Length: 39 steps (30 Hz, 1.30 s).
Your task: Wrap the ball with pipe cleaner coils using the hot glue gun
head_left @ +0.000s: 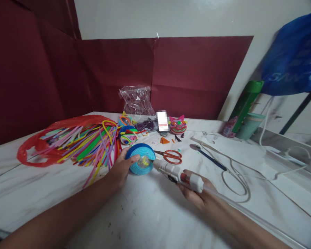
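Note:
My left hand [123, 167] grips a round craft piece [141, 150] wound with rings of light and dark blue. Its thumb lies over the front, beside a clear, shiny middle with yellow in it. In my right hand [197, 193] is a white hot glue gun [171, 170], fingers wrapped round its body. The gun's nozzle points left and meets the right edge of the clear middle; whether it touches I cannot tell. A long clear glue stick [238, 204] runs out of the gun's back along my forearm. Orange-handled scissors [172, 156] lie just behind the gun.
Left, a red plastic bag [33, 157] spills many-coloured pipe cleaners [88, 143]. Decorated round pieces, one a pink face [178, 125], stand at the back near a crumpled clear bag [137, 100]. Right lie a blue-handled tool [209, 157] and a looped white cord [238, 186].

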Each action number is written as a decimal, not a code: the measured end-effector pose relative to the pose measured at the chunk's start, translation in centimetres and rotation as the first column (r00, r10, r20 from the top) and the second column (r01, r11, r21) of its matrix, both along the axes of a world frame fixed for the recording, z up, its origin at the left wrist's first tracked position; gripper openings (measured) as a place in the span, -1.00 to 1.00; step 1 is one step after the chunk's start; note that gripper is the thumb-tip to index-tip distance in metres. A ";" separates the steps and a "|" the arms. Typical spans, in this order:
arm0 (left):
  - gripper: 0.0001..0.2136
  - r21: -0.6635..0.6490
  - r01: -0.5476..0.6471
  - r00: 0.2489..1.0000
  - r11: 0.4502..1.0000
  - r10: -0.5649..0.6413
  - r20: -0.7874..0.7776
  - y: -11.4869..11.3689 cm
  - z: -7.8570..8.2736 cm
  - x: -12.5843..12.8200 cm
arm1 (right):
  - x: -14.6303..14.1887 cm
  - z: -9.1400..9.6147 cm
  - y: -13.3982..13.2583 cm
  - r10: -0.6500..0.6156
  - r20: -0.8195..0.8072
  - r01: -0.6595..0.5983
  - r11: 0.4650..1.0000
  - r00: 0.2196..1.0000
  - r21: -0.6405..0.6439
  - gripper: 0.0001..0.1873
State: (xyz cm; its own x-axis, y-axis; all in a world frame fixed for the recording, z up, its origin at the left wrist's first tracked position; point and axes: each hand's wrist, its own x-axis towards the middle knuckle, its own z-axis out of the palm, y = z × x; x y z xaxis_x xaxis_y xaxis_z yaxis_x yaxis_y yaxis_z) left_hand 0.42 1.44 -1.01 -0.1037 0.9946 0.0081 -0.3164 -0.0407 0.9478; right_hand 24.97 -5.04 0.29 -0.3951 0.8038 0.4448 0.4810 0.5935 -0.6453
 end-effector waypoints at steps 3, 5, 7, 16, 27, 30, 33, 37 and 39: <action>-0.36 -0.014 -0.017 0.999 1.000 0.018 0.030 0.0 0.2 0.0 | -0.1 -0.1 0.0 -0.002 -0.006 0.002 1.000 1.000 -0.005 -0.87; -0.37 -0.022 -0.017 0.999 1.000 0.018 0.044 0.0 0.3 0.0 | -0.1 -0.2 0.1 -0.008 -0.001 0.008 1.000 1.000 -0.001 -0.88; -0.38 -0.025 -0.012 0.999 1.000 0.013 0.045 0.0 0.4 0.0 | -0.2 -0.1 0.0 -0.019 0.001 0.019 1.000 1.000 0.001 -0.87; -0.38 -0.004 0.050 0.999 0.999 -0.050 -0.010 -0.3 0.1 0.2 | -0.2 0.4 -0.4 -0.061 -0.002 0.060 0.998 0.998 -0.004 -0.87; -0.42 -0.002 -0.001 0.999 1.000 0.001 0.049 0.1 0.5 -0.1 | 1.2 -0.9 1.3 -0.198 0.004 0.198 0.979 0.980 0.055 -0.83; -0.43 -0.004 -0.005 0.998 1.000 0.005 0.056 0.2 0.4 -0.2 | 2.9 -1.2 3.3 -0.328 0.154 0.315 0.944 0.932 0.100 -0.87; -0.46 -0.001 0.015 0.999 1.000 -0.015 0.050 0.3 0.2 -0.5 | 4.5 -1.7 5.1 -0.461 0.412 0.451 0.883 0.786 0.128 -0.91; -0.50 0.016 0.024 0.999 1.000 -0.024 0.038 0.3 0.1 -0.9 | 5.3 -2.6 6.3 -0.473 0.641 0.494 0.854 0.605 0.164 -0.90; -0.49 0.017 0.016 0.999 1.000 -0.017 0.046 0.1 0.3 -0.8 | 5.3 -2.9 6.4 -0.450 0.685 0.498 0.855 0.574 0.144 -0.90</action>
State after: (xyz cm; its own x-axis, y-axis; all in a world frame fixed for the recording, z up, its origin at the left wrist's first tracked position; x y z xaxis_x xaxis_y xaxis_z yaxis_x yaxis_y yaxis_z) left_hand -0.39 1.57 -0.70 -0.0882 0.9959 0.0205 -0.3601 -0.0511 0.9315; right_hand 30.25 1.37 -2.57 -0.1157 0.9798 0.1632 0.9911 0.1247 -0.0458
